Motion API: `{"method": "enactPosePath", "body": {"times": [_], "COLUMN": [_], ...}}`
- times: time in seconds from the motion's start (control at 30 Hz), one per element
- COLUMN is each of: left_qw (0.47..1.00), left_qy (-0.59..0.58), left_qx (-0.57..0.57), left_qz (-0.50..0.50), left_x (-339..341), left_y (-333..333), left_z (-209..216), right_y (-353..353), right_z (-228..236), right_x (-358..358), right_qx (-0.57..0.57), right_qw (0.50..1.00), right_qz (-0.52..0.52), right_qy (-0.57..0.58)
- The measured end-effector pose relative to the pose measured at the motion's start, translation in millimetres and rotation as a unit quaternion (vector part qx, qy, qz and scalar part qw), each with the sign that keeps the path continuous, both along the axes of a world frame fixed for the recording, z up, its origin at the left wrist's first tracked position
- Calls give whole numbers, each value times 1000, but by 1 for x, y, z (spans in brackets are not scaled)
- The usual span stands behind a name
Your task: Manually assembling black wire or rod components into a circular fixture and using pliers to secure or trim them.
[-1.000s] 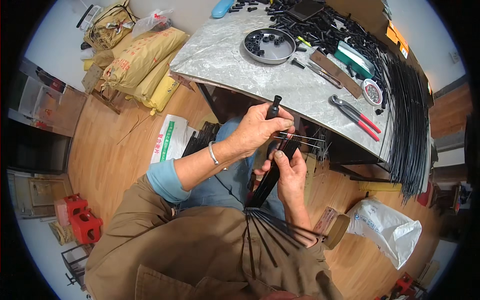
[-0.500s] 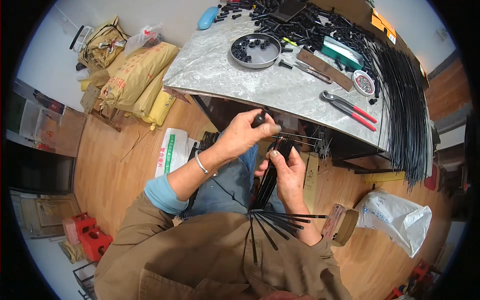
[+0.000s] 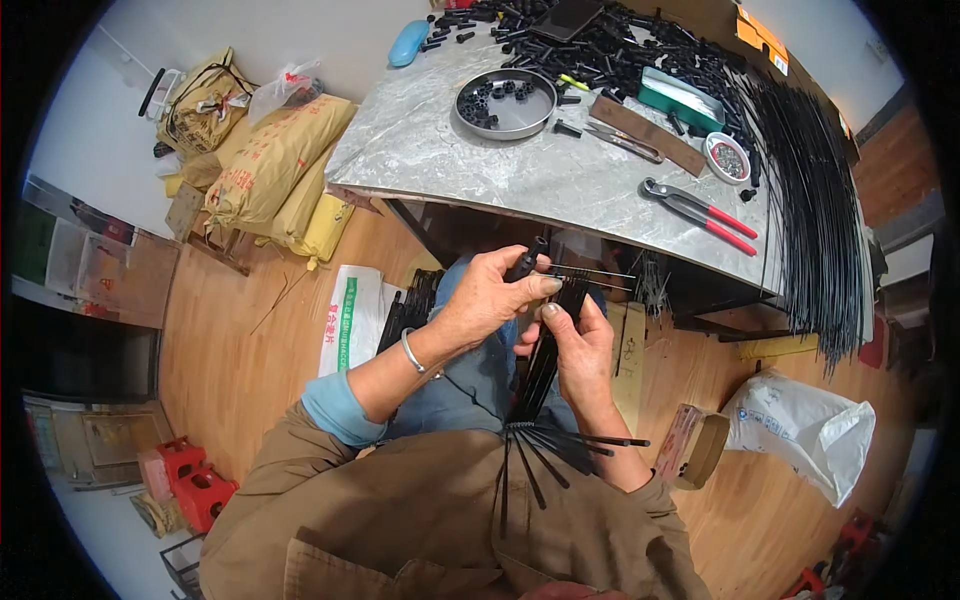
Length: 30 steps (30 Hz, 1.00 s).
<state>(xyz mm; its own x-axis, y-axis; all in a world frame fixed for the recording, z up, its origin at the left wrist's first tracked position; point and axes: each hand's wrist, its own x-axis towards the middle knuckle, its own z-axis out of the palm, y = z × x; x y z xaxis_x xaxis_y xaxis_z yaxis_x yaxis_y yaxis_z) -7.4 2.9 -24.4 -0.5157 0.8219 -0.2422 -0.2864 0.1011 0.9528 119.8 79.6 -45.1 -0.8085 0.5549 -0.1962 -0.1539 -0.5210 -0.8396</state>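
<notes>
My left hand [image 3: 490,295], with a bangle at its wrist, grips a short black cylindrical piece [image 3: 525,260] between fingers and thumb; its exact kind is not clear. Close to its right, my right hand [image 3: 582,350] pinches the upper part of a bundle of thin black rods [image 3: 536,385]. That bundle stands over my lap, its lower ends fanned out with thicker black tips [image 3: 600,440]. A few thin rods [image 3: 605,273] stick out to the right beside my left thumb. The fingertips of both hands nearly meet, and what lies between them is partly hidden.
Ahead is a grey marble-patterned table [image 3: 420,150] with a heap of black bolt-like pieces [image 3: 610,50]. On it lie a round metal tray [image 3: 510,130], red-handled pincers [image 3: 700,215], a green box [image 3: 680,98] and long black rods [image 3: 810,200]. Filled sacks [image 3: 270,165] sit left.
My left hand has come down closer to my right hand, and the black piece in it shows more plainly. My right hand keeps its grip on the rods. The view has shifted slightly.
</notes>
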Motion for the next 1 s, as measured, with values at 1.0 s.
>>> {"method": "enactPosePath", "body": {"times": [1.0], "left_qw": [990], "left_qy": [-55], "left_qx": [106], "left_qz": [76], "left_x": [17], "left_y": [-1], "left_z": [-22], "right_y": [29], "right_z": [-20], "right_x": [6], "right_qx": [48], "right_qw": [989], "right_qz": [130], "right_qy": [-48]}}
